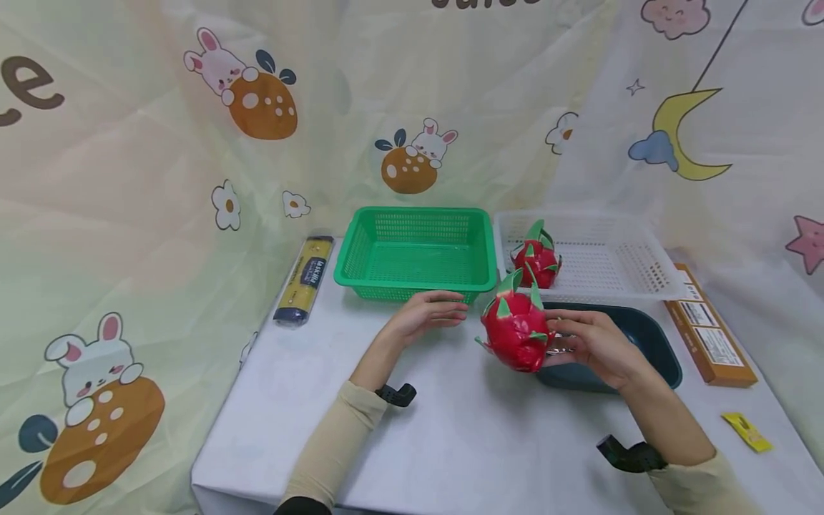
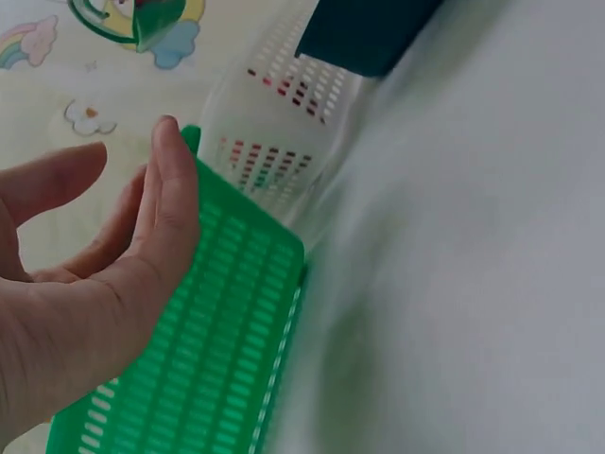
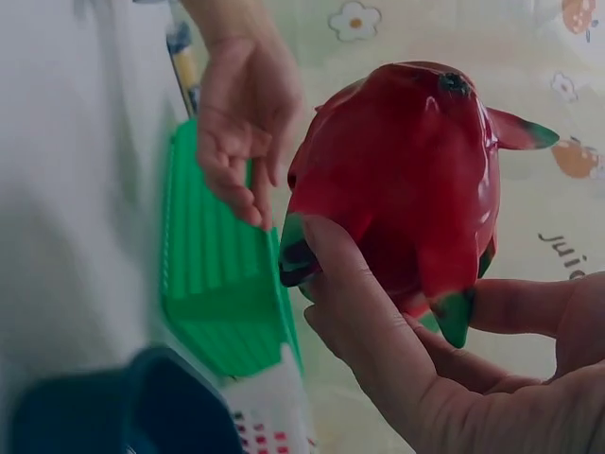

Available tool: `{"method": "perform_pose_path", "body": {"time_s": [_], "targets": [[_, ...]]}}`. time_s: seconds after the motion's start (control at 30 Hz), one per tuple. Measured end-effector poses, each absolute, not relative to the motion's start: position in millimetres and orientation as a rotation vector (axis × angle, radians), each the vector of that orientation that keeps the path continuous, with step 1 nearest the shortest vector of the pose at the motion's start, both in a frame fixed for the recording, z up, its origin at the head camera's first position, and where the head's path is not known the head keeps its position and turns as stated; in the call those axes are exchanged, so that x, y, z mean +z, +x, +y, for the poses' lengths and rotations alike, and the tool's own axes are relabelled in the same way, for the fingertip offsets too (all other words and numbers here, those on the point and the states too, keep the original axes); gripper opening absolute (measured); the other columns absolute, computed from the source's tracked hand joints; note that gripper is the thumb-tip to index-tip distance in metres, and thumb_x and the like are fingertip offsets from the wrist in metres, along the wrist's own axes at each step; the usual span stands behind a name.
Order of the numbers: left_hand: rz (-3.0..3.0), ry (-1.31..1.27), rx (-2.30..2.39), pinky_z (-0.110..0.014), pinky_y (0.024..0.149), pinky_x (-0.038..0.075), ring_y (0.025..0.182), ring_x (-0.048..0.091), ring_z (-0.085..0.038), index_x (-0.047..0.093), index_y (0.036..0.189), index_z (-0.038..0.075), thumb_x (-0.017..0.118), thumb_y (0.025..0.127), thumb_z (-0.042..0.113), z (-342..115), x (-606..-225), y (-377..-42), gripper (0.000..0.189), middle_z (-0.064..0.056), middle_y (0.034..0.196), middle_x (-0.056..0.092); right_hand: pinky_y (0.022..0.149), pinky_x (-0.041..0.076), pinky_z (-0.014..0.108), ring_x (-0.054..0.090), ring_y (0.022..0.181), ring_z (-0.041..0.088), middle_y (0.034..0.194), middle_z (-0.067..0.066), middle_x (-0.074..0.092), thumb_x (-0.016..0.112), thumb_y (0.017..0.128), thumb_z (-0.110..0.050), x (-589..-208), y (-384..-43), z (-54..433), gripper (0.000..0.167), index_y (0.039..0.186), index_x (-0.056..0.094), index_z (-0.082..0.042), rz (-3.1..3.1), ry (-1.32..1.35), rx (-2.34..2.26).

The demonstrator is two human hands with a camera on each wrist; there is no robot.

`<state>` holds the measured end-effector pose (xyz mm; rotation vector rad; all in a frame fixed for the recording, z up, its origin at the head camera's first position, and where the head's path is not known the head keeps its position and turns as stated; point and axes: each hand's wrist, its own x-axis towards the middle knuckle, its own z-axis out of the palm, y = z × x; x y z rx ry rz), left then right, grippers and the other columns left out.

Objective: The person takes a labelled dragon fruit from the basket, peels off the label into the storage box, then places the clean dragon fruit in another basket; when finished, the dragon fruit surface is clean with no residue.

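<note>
My right hand [image 1: 595, 347] holds a red dragon fruit [image 1: 515, 332] with green-tipped scales above the table, left of the dark teal basin. In the right wrist view the thumb and fingers grip the dragon fruit [image 3: 397, 180] from one side. My left hand [image 1: 428, 315] hovers in front of the green basket [image 1: 415, 282], fingers extended and holding nothing. The left wrist view shows that hand [image 2: 104, 255] overlapping the green basket [image 2: 217, 312]. A second dragon fruit [image 1: 539, 263] lies in the white basket [image 1: 605, 290], at its left end.
The dark teal basin [image 1: 663, 350] stands in front of the white basket, partly behind my right hand. At the right lie a brown box [image 1: 711, 329] and a small yellow packet [image 1: 747, 432]. A yellow-and-navy package [image 1: 305, 280] lies left of the green basket. A printed cloth hangs behind.
</note>
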<state>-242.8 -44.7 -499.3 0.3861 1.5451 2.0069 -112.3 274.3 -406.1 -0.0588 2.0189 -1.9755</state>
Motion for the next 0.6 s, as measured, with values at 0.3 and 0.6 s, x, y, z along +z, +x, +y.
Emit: {"method": "perform_pose_path", "body": {"time_s": [0.3, 0.6], "targets": [[1.420, 0.264, 2.037, -0.045, 0.101, 0.058, 0.122, 0.067, -0.035, 0.054, 0.143, -0.012, 0.059, 0.104, 0.001, -14, -489, -240, 0.041, -0.036, 0.146, 0.051, 0.077, 0.065, 0.044, 0.075, 0.098, 0.019, 0.114, -0.004, 0.074, 0.055, 0.108, -0.010, -380, -133, 314, 0.027, 0.110, 0.078, -0.025, 1.924, -0.091, -2.097], [1.335, 0.212, 2.076, -0.050, 0.105, 0.054, 0.123, 0.067, -0.033, 0.057, 0.141, -0.011, 0.058, 0.105, 0.002, 13, -487, -234, 0.038, -0.027, 0.140, 0.062, 0.078, 0.065, 0.043, 0.076, 0.096, 0.018, 0.111, -0.009, 0.073, 0.053, 0.110, -0.016, -366, -156, 338, 0.028, 0.108, 0.077, -0.029, 1.992, -0.023, -2.021]]}}
